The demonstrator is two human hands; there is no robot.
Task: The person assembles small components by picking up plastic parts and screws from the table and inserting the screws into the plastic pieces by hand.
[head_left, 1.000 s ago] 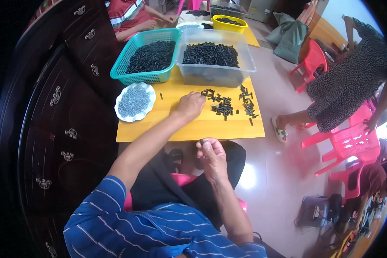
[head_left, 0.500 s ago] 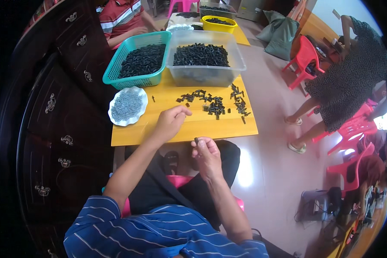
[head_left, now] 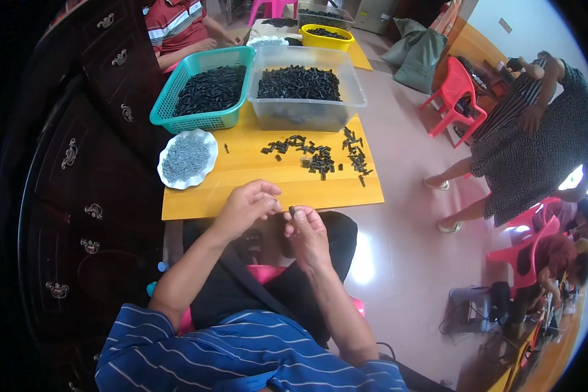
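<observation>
Small black part pinched in right hand fingertips, just off table near edge, over lap. Left hand beside it, fingers curled together, contents unclear. Loose black parts mid-table; white dish of screws at left edge.

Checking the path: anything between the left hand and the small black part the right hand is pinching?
Nothing visible. The left hand and right hand sit close together just off the near edge of the yellow table; the small black part is in the right fingertips, with only a bare gap between them.
</observation>
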